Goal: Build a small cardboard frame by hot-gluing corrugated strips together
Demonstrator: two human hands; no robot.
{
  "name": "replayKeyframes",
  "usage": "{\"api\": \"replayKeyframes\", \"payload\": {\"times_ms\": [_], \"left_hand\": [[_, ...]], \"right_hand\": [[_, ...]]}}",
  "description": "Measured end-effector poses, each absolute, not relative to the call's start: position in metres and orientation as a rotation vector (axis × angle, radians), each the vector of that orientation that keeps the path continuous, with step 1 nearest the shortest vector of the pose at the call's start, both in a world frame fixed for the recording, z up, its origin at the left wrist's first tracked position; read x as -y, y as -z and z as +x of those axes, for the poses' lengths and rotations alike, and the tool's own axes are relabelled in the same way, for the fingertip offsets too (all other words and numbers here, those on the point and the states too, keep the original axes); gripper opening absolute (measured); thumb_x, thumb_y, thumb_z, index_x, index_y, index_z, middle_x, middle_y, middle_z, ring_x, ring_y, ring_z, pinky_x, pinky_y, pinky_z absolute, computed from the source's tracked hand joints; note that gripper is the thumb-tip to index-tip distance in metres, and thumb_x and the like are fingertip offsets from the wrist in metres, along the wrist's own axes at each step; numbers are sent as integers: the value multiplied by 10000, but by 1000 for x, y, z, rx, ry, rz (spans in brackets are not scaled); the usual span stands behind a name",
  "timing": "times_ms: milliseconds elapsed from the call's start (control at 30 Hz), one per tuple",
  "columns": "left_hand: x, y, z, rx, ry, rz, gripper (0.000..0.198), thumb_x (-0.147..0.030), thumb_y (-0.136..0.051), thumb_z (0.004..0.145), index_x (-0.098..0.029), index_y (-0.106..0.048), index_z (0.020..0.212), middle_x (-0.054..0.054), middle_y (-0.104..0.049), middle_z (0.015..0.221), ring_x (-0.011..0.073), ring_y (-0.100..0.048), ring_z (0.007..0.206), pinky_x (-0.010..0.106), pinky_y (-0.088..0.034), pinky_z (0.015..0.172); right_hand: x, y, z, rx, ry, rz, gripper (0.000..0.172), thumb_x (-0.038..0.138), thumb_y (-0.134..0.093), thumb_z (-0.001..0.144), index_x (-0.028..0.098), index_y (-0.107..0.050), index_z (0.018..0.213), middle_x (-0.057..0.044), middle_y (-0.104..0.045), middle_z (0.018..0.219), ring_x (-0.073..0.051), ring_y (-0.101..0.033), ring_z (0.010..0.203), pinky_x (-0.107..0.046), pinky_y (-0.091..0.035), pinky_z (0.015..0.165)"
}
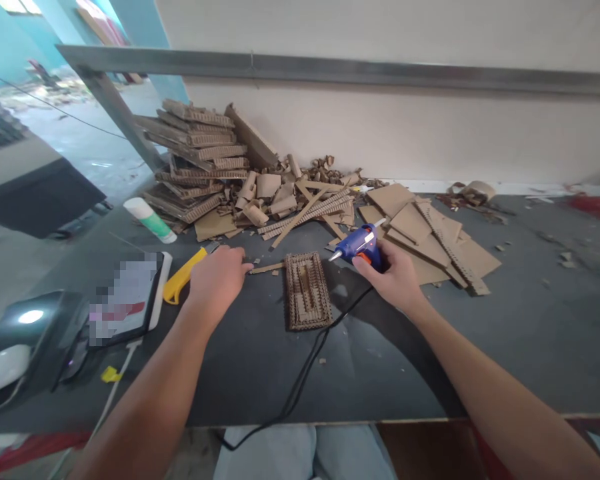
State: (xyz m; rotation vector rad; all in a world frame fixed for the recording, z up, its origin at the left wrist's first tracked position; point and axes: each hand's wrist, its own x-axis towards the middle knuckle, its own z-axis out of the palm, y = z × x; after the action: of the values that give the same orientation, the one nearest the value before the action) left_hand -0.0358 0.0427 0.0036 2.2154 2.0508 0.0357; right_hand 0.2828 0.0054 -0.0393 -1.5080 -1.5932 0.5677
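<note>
In my right hand point(397, 273) is a blue glue gun point(355, 244), its nozzle pointing left and its black cord point(325, 333) running down over the table edge. My left hand point(219, 277) pinches the end of a thin cardboard strip point(267, 269). The strip's other end reaches the upper left edge of a rectangular corrugated cardboard piece point(307, 291); whether they touch I cannot tell. That piece lies flat on the dark table point(370, 373) between my hands, with strips standing in nested rectangles on it. Beside my left hand lies a yellow-handled cutter point(183, 277).
Stacked cardboard panels point(200, 157) stand at the back left, beside rolled scraps point(270, 190). Flat cardboard sheets point(420, 230) lie at the right. To the left are a white-and-green bottle point(150, 219), a tablet-like device point(125, 300) and a white mouse point(3, 370).
</note>
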Motion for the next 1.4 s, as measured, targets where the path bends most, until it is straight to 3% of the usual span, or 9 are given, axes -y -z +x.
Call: {"api": "replayKeyframes", "payload": {"times_ms": [167,433,567,700,833,933,1133,1267,1400], "left_hand": [[-55,2,-53,-1977,-43,2187,115,-218,-645,836,-209,-757,855,131,-756,904,341,-702,898,363,-474,731],[-46,4,-30,-2065,-61,2490,292,-270,-447,981,-192,-722,1042,134,-748,1058,350,-703,960,383,-504,655],[-45,9,-20,-1897,-383,2554,256,-277,-472,996,-203,-705,1071,82,-768,1026,296,-719,944,348,-522,703],[-48,16,-20,-1618,-673,2545,247,-298,-505,993,-188,-725,1024,78,-774,1030,245,-732,902,318,-543,741],[-48,20,-18,-1414,-850,2239,225,-342,-572,965,-198,-742,940,11,-740,686,154,-677,539,269,-556,605],[-46,23,-15,-1283,-909,2024,225,-370,-613,942,-196,-754,914,-9,-695,584,137,-651,472,254,-572,560],[-37,25,-1,-1171,-972,1923,186,-313,-635,925,-184,-769,925,9,-740,673,140,-706,531,232,-611,573],[-28,25,9,-1102,-1131,2027,144,-219,-624,923,-179,-759,898,-9,-724,653,115,-698,524,192,-601,550],[-22,26,11,-1006,-1305,2192,128,-164,-618,934,-178,-745,923,-3,-737,721,93,-699,553,168,-597,570]], "right_hand": [[-4,34,283,1637,-496,-1534,351,521,-663,819,183,-646,916,9,-566,703,-131,-457,611,-286,-364,587],[-3,29,285,1850,-310,-1615,319,515,-623,830,211,-556,760,37,-478,567,-122,-416,522,-282,-306,531],[-5,20,303,2180,-377,-1560,335,533,-587,868,201,-618,846,-22,-613,701,-159,-533,615,-282,-370,567],[-5,15,321,2391,-421,-1580,462,566,-599,868,182,-669,1115,-108,-706,1041,-250,-650,902,-335,-476,746],[-4,15,327,2495,-498,-1593,538,599,-640,835,172,-680,1160,-138,-692,1182,-306,-634,1084,-387,-491,886],[-4,9,327,2514,-556,-1604,586,629,-692,788,181,-685,1166,-131,-695,1165,-308,-630,1078,-401,-499,880],[-5,-23,291,2304,-486,-1452,268,461,-585,940,230,-705,1001,-62,-728,987,-212,-659,901,-341,-497,793],[-6,-35,243,2309,-643,-1185,203,348,-607,949,217,-680,1086,-42,-729,935,-160,-645,773,-284,-485,681],[-12,-31,217,2229,-689,-1129,97,212,-588,950,201,-683,961,-29,-703,848,-144,-626,737,-273,-471,665]]}}
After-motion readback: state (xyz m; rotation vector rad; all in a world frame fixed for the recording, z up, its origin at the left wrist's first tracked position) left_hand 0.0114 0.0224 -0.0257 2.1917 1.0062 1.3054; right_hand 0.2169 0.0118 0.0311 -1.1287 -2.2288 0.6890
